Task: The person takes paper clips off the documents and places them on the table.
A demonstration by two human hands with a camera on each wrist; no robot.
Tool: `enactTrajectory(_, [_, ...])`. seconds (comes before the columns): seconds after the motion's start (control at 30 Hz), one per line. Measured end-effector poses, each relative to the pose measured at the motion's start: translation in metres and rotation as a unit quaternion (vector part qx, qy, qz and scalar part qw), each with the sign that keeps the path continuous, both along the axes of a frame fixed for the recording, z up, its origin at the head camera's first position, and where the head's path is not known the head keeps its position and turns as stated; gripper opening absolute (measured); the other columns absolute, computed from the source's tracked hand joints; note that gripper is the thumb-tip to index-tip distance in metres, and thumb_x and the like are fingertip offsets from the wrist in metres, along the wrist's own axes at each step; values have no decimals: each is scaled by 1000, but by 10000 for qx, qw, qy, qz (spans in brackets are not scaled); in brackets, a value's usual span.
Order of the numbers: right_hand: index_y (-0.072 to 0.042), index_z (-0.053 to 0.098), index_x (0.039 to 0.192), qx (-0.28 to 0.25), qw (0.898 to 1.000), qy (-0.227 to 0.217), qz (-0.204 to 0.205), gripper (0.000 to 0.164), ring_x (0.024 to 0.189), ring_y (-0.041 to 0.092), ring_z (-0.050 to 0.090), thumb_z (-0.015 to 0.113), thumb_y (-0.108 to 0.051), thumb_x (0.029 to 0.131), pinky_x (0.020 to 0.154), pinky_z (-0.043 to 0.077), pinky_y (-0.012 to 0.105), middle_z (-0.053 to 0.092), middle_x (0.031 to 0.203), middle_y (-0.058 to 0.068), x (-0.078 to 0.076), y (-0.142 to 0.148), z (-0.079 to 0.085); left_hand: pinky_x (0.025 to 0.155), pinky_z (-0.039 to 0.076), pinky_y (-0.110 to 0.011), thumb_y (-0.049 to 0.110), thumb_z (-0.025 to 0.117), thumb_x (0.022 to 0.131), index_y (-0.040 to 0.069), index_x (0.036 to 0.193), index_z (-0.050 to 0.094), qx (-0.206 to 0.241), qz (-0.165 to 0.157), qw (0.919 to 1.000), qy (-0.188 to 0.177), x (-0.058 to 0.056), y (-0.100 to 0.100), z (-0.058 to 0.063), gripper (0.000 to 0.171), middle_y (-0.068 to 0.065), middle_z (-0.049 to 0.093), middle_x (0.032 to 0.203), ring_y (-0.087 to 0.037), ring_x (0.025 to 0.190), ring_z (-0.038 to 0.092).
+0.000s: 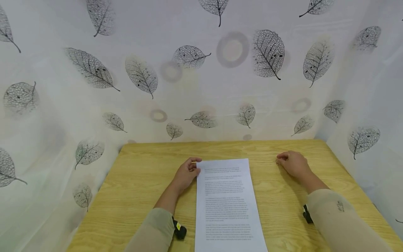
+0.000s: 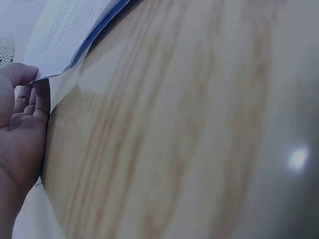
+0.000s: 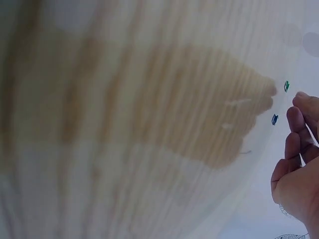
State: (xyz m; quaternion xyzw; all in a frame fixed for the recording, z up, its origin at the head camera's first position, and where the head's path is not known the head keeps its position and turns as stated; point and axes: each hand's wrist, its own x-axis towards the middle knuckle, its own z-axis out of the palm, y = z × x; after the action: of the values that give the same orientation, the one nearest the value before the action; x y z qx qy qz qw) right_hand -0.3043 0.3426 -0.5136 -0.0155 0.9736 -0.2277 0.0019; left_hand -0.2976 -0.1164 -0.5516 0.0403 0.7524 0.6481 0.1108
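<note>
White sheets of printed paper (image 1: 223, 203) lie lengthwise on the wooden table. At their far left corner is my left hand (image 1: 185, 175). The left wrist view shows that hand (image 2: 25, 119) pinching the corner of the paper (image 2: 60, 55), thumb on top and fingers beneath, with the edge raised. Off to the right of the paper, my right hand (image 1: 294, 164) hovers low with bent fingers. In the right wrist view, a small green piece (image 3: 286, 86) and a small blue piece (image 3: 274, 119) appear by the fingertips of that hand (image 3: 301, 164); whether it holds them is unclear.
The wooden table (image 1: 141, 175) ends at a pale curtain (image 1: 201, 94) with leaf prints, which hangs behind it and on both sides. Black wrist cameras (image 1: 180, 231) sit at both sleeves.
</note>
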Motion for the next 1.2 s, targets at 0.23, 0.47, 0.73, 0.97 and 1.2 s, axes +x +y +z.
enactTrajectory(0.23, [3, 67, 140, -708, 9963, -258, -423, 42, 69, 25, 59, 48, -25, 116, 62, 48, 39, 68, 136, 33, 6, 2, 5, 88, 55, -29, 1, 64, 106, 16, 141, 65, -16, 18, 10000, -5, 1, 0, 1, 38, -14, 72, 123, -18, 103, 66])
enactTrajectory(0.47, [3, 65, 143, -1155, 9912, -333, -553, 48, 64, 18, 49, 42, -29, 117, 61, 44, 35, 61, 147, 35, 11, 9, 4, 87, 55, -29, 2, 64, 106, 17, 140, 65, -69, 43, 10000, 3, 2, 0, 1, 37, -14, 71, 123, -18, 103, 66])
enactTrajectory(0.73, [1, 67, 139, -1423, 9878, -127, -614, 46, 61, 16, 48, 43, -31, 117, 58, 44, 34, 67, 136, 32, 10, 11, -1, 88, 55, -29, 3, 65, 106, 18, 141, 65, -74, 52, 10000, 40, 1, 0, 0, 38, -14, 72, 125, -18, 104, 67])
enactTrajectory(0.97, [-2, 68, 139, -1698, 9838, -145, -560, 42, 75, 17, 55, 46, -31, 117, 60, 47, 33, 69, 130, 25, 15, 4, -4, 88, 55, -28, 4, 65, 106, 20, 141, 66, -388, 36, 9992, 97, 1, 3, 1, 38, -13, 71, 126, -19, 105, 65])
enactTrajectory(1.2, [-2, 69, 138, -1657, 9853, -50, -424, 42, 80, 19, 55, 46, -31, 117, 64, 46, 33, 69, 127, 24, 25, -7, 1, 94, 52, -34, 8, 69, 104, 20, 137, 68, -1625, 94, 9852, 533, 2, 9, 4, 35, -9, 63, 131, -21, 108, 59])
